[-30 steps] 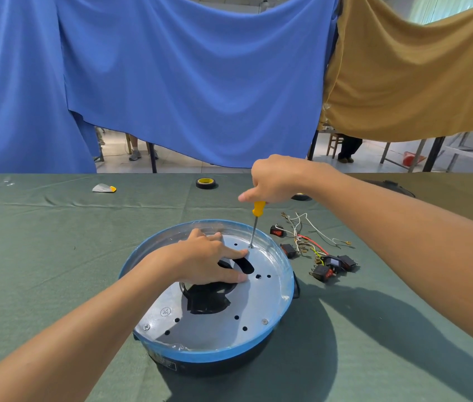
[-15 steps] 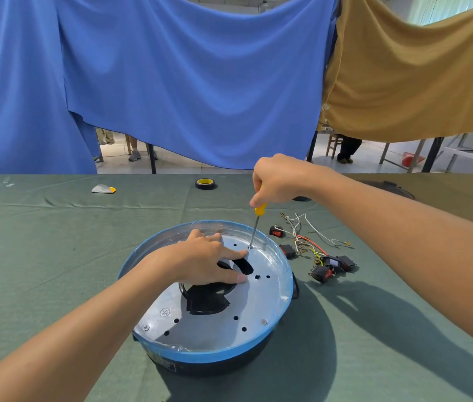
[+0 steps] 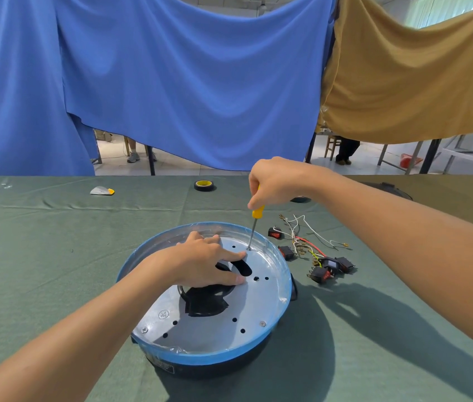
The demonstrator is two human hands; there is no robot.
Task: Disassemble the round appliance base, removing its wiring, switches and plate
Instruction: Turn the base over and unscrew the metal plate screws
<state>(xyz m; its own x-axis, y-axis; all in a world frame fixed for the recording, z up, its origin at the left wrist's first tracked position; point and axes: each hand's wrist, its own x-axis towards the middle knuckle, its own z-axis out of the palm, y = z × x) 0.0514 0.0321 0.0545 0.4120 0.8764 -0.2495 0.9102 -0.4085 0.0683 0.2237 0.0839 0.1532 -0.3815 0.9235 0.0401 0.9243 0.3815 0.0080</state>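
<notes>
The round appliance base (image 3: 283,310), blue-rimmed with a black underside, sits on the green cloth in front of me. A silver metal plate (image 3: 247,309) with holes and screws lies inside it. My left hand (image 3: 206,264) presses flat on the plate beside its dark centre opening. My right hand (image 3: 276,182) grips a yellow-handled screwdriver (image 3: 254,229) held nearly upright, its tip on a screw at the plate's far edge. A bundle of loose wires (image 3: 305,235) with several black and red rocker switches (image 3: 328,269) lies on the cloth to the right of the base.
A roll of black and yellow tape (image 3: 204,185) and a small white and yellow object (image 3: 102,191) lie at the far side of the table. A dark round object (image 3: 389,188) sits far right. Blue and tan cloths hang behind the table.
My right hand has shifted slightly on the screwdriver handle, as if turning it. The tip stays on the same screw and my left hand has not moved.
</notes>
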